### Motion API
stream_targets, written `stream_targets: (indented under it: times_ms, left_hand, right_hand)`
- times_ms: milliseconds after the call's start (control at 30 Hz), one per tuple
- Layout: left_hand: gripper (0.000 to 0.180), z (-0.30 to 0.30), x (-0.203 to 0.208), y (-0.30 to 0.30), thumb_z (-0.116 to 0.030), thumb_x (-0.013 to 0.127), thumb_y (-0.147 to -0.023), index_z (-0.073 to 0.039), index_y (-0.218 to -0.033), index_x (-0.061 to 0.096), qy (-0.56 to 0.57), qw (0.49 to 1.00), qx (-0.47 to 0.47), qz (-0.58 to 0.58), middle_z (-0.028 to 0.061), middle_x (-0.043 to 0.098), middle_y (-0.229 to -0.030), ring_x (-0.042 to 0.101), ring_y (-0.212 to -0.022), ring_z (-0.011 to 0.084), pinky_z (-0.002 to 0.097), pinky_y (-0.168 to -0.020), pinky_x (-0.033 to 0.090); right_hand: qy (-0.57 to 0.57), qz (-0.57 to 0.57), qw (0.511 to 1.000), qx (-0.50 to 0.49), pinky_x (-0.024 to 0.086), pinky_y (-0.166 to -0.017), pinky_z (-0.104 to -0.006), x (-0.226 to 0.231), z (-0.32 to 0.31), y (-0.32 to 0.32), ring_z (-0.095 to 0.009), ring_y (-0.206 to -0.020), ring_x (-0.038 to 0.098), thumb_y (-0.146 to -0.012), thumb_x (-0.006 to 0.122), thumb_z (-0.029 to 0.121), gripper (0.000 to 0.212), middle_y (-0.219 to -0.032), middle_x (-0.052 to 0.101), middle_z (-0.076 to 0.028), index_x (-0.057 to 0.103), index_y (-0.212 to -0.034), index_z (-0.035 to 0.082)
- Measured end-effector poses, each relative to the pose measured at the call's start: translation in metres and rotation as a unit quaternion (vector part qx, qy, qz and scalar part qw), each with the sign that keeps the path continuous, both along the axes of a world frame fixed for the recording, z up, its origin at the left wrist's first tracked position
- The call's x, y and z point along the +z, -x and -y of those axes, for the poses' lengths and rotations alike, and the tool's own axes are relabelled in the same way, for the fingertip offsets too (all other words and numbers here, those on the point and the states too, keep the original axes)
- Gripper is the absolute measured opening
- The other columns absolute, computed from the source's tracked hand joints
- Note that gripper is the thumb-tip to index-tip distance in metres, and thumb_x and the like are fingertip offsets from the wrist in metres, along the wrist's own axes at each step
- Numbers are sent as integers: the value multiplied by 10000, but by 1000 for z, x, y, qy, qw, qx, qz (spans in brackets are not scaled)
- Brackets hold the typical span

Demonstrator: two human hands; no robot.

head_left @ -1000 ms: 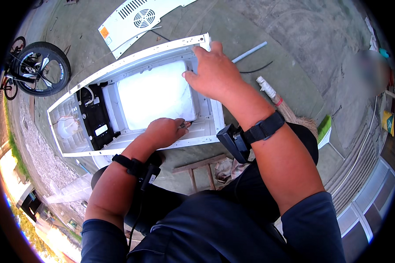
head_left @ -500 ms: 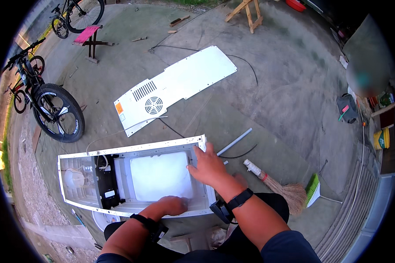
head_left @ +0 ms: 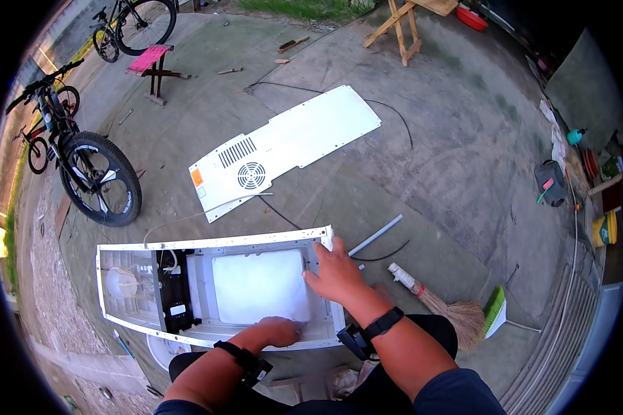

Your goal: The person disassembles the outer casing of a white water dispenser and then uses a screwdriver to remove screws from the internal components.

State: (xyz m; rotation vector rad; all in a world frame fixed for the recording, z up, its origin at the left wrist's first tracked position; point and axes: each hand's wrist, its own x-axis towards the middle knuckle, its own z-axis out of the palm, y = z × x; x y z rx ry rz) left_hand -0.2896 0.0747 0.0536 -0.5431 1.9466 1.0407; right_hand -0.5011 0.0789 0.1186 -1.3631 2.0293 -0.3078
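Note:
A long white metal casing (head_left: 208,245) lies open in front of me, narrowing to the left. Inside sits a white rounded block (head_left: 259,285), with a black component (head_left: 175,294) left of it. My right hand (head_left: 336,273) is at the casing's right end, thumb and fingers apart, fingers near the far right corner. Low at the block's near right corner is my left hand (head_left: 278,333), its fingers curled in. Its fingertips are blurred, so whatever they may hold cannot be made out. Both wrists wear black straps.
Beyond the casing lies a white vented panel (head_left: 294,135). A grey tube (head_left: 375,236), a straw broom (head_left: 443,304) and a green-white brush (head_left: 494,311) lie to the right. Leftward stand a bicycle (head_left: 93,176) and a pink folding stool (head_left: 149,61). A white basin (head_left: 165,351) peeks out below the casing.
The whole view has shifted slightly, with the scene now lower and a bit to the right. Both hands stay at about the same places on the casing.

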Motion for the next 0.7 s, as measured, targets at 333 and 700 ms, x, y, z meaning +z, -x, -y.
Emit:
stream_targets:
  times_ms: [333, 700]
  left_hand:
    - [414, 1, -2, 0, -377, 401, -1005, -135, -1259, 621, 1, 1000, 2, -24, 167, 643, -1286, 595, -1199, 367, 470, -1002, 460]
    - [387, 1, 14, 5, -329, 512, -974, -164, -1299, 643, 44, 998, 30, -37, 164, 706, -1130, 656, -1050, 380, 467, -927, 497]
  right_hand:
    - [39, -27, 999, 9, 489, -1005, -476, -9, -2, -1, -458, -1205, 558, -833, 731, 384, 726, -1444, 389, -310, 483, -1414, 27]
    - [7, -20, 1000, 12, 485, -1007, -442, 2, 3, 3, -420, -1221, 567, -844, 709, 415, 739, -1409, 441, -273, 492, -1422, 10]
